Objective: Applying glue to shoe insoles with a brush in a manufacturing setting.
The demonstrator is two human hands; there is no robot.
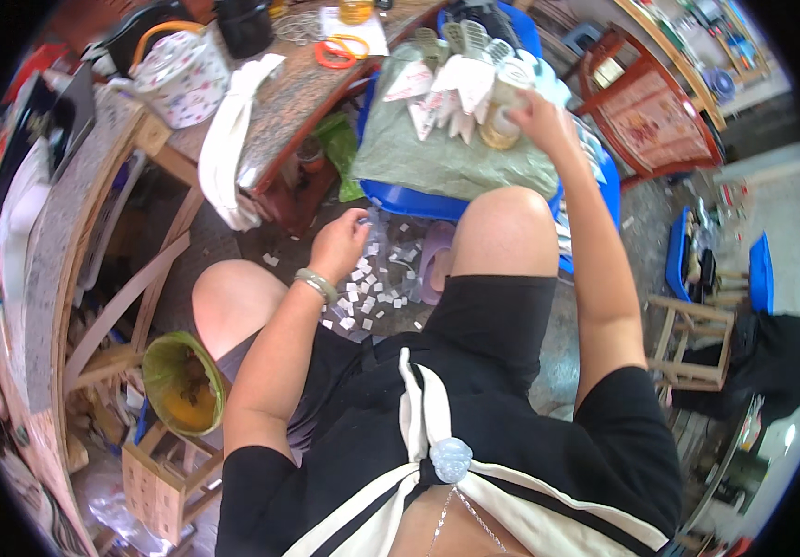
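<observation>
My right hand (pixel 546 125) is over the right side of a green plastic sheet (pixel 400 162), fingers bent together at a jar of amber liquid (pixel 500 136). What the fingertips pinch is too small to make out. White pointed pieces (pixel 463 82) lie in an overlapping row beside the jar, with grey-green patterned pieces (pixel 456 37) behind them. My left hand (pixel 340 243), a pale bangle on its wrist, hangs above the floor between my knees. Its fingers are curled closed, with a small bluish spot at the tips that I cannot identify.
Under the sheet is a blue tub (pixel 419 200). Small white squares (pixel 363 292) litter the floor. On the left, a stone-topped table (pixel 293 102) carries white cloth strips (pixel 233 139) and a floral pot (pixel 182 74). A lined bin (pixel 182 382) stands below; wooden stools flank me.
</observation>
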